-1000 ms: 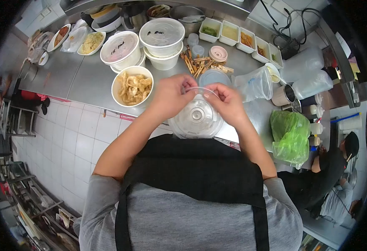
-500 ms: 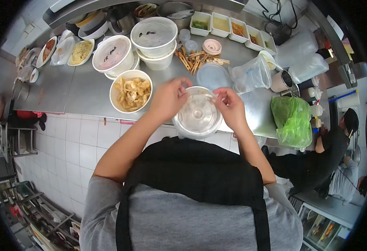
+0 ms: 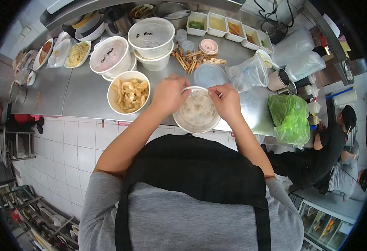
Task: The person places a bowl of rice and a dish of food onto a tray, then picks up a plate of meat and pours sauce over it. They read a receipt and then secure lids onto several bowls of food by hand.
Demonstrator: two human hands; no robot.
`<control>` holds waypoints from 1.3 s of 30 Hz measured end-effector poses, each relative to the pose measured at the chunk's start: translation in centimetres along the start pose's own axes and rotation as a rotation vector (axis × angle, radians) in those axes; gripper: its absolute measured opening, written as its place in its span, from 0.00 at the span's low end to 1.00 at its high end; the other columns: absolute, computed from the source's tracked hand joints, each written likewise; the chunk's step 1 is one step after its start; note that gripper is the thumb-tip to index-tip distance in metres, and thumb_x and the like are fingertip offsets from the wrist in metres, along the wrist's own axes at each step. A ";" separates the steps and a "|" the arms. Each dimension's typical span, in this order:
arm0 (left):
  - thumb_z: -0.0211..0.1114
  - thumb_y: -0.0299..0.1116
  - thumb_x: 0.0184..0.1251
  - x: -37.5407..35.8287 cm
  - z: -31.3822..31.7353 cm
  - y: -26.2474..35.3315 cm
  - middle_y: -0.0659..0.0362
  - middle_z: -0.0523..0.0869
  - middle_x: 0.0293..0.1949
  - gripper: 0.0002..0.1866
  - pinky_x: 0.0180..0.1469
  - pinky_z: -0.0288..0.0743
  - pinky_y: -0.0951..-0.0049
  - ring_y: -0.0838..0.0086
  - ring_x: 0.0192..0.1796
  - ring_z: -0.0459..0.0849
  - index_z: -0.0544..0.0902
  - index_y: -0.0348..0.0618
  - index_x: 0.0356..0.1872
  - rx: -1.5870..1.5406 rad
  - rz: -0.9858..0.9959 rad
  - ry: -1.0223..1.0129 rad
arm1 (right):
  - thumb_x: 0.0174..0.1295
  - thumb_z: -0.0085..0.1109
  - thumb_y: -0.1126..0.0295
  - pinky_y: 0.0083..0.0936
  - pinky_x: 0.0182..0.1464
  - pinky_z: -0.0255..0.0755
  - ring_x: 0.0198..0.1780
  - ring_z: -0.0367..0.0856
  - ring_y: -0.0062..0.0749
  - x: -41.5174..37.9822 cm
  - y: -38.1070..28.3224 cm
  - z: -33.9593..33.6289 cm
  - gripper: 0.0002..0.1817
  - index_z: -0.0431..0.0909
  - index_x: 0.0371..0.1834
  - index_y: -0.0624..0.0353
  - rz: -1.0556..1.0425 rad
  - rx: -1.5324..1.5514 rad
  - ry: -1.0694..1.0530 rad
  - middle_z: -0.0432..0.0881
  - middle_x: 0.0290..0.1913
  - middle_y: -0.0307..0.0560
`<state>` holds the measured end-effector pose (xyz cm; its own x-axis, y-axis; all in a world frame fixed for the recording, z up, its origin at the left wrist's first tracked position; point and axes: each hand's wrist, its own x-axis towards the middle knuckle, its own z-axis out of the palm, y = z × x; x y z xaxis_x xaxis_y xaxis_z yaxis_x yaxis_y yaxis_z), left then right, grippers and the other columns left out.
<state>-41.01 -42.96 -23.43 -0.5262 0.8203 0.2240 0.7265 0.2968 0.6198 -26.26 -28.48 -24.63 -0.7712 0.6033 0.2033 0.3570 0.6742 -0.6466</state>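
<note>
A round clear plastic lid [image 3: 197, 111] covers a white tub at the front edge of the counter; the contents below it look pale and blurred. My left hand [image 3: 171, 95] pinches the far left of the rim between thumb and fingers. At the far right of the same rim, my right hand [image 3: 227, 101] grips with thumb and fingertips. An uncovered white tub [image 3: 113, 103] of fried, golden-brown pieces [image 3: 130, 94] stands left of my left hand. Beyond my right hand lies a loose translucent lid [image 3: 209, 74].
Lidded tubs with black handwriting [image 3: 151, 37] are stacked at the back left. Wooden clothespins [image 3: 187, 60] lie behind the loose lid. Small food trays [image 3: 197, 24] line the back. A green plastic bag [image 3: 289, 119] sits to the right, near a co-worker in black [image 3: 313, 161].
The clear lid has gone from tilted above the tub to lying flatter over its rim. My right hand has shifted slightly left and its fingers have curled closer on the rim.
</note>
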 end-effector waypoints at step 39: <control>0.61 0.29 0.58 0.8 1.8 -2.1 0.49 0.81 0.35 0.08 0.40 0.78 0.55 0.52 0.39 0.83 0.80 0.39 0.38 0.217 0.355 0.016 | 0.62 0.57 0.73 0.33 0.40 0.74 0.36 0.80 0.41 -0.3 1.9 0.7 0.17 0.81 0.54 0.49 -0.117 0.143 -0.145 0.79 0.35 0.50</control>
<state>-42.14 -41.99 -25.90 -0.2317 0.8830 0.4083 0.9395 0.0944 0.3292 -25.68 -27.68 -26.48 -0.8741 0.4501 0.1825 0.1900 0.6628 -0.7243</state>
